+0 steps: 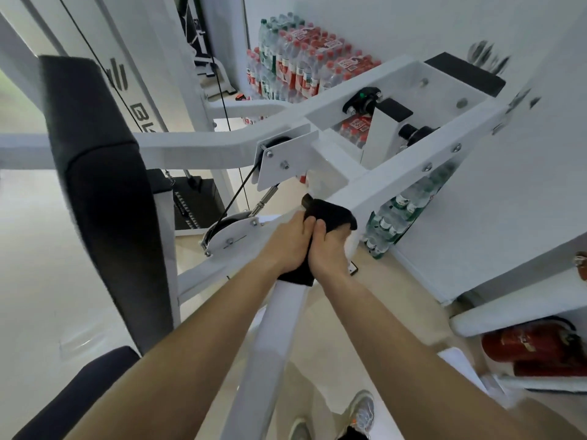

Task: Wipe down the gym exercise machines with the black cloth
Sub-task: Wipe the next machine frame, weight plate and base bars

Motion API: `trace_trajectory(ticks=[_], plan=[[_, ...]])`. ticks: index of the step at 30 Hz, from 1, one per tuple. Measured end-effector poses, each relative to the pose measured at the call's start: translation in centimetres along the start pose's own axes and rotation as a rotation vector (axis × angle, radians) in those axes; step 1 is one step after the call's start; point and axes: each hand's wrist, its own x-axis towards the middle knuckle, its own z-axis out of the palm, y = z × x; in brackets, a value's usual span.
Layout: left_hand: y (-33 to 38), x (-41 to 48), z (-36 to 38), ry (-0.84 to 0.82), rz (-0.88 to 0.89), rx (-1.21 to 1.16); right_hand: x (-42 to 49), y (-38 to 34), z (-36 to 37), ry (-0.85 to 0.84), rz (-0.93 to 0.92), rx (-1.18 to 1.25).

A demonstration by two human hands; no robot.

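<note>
Where hands [286, 246] [330, 249] grip the black cloth [332, 212], pulley [233, 231] and crossbar [397, 176] crowd.

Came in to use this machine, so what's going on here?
A person is wiping it down. The left hand and right hand both grip a black cloth wrapped over a white frame bar, beside the cable pulley. No hand is on the black back pad at left.

Setting: small gym room.
White steel-frame cable machine [397, 182] under the left hand [286, 246]; round grey pulley [228, 230] just left of it, black padded backrest [104, 201] and black plate weight stack [193, 204] farther left; shrink-wrapped packs of bottled water [301, 68] stacked beyond.
</note>
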Motion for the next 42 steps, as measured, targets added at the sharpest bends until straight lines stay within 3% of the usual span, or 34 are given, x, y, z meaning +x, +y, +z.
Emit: trace_trajectory(ticks=[6,13,19,22,26,33,38,42], plan=[[-1.8,-1.3,1.3,0.121,0.166,-0.016,-1.4,1.1,-1.0,0.027,-0.263,-0.254],[1.8,2.0,1.8,0.088,0.121,0.251,3.3,0.4,-4.6,0.154,-0.464,-0.829],[4.8,4.8,2.7,0.216,-0.016,0.371,9.6,-3.1,-7.5,-0.009,-0.581,-1.140],[5.8,6.3,3.2,0.280,-0.120,0.350,12.1,-4.7,-7.2,-0.094,-0.589,-1.197],[6.8,9.6,2.7,0.377,-0.274,0.089,15.9,-7.3,-6.1,-0.257,-0.592,-1.178],[9.4,15.2,2.9,0.560,-0.434,-0.264,22.3,-10.2,-5.9,-0.576,-0.545,-0.955],[9.7,14.2,3.6,0.388,-0.409,-0.058,23.8,-10.1,-8.5,-0.744,-0.628,-1.054],[10.0,13.7,4.9,0.341,-0.452,0.072,23.6,-9.2,-10.1,-0.710,-0.755,-1.192]])
